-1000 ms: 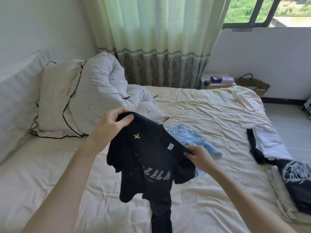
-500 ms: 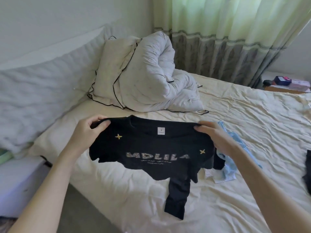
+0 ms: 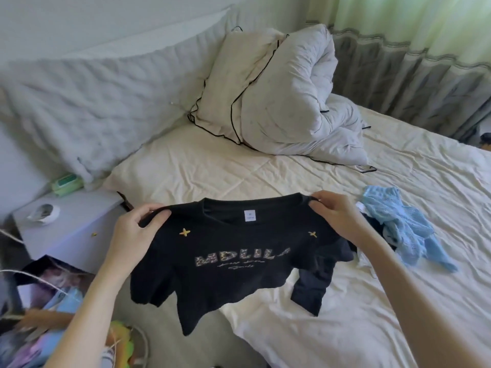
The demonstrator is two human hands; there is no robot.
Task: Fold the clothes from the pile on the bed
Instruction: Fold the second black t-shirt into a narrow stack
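Room: bedroom; cream-sheeted bed (image 3: 332,335) fills the right and centre, padded headboard at left, green curtain at far right.
Left fingers: fingers (image 3: 156,217) of the left hand (image 3: 132,235) curl over the shoulder seam of the black T-shirt (image 3: 225,266), thumb in front, pinching the cloth.
Right fingers: fingers (image 3: 317,204) of the right hand (image 3: 337,216) pinch the opposite shoulder, just outside the collar.
Why held so: gripping both shoulders with hands apart pulls the top edge taut and lets the body hang flat, print facing the wearer; judged a squaring-up hold before laying it down.
T-shirt position: in the air over the near edge of the bed, white neck label (image 3: 249,215) showing, lettered print across the chest, a small yellow star under each shoulder. Lower hem hangs ragged and clear of the mattress at left; right sleeve droops beside a dark garment (image 3: 313,285) lying on the sheet.
Pile: light blue knit garment (image 3: 403,229) crumpled on the sheet, just right of the right hand, with bits of dark and white cloth beneath; judged still to be folded.
Further out: cream pillow with black piping (image 3: 233,83) leaning on a rolled white duvet (image 3: 300,94) at the head of the bed.
Bedside: grey nightstand (image 3: 77,224) at left carrying a roll of tape (image 3: 43,212); green box (image 3: 66,183) behind it.
Floor: bags and coloured clutter at lower left, blurred.
Next: likely lay shirt face down on open sheet.
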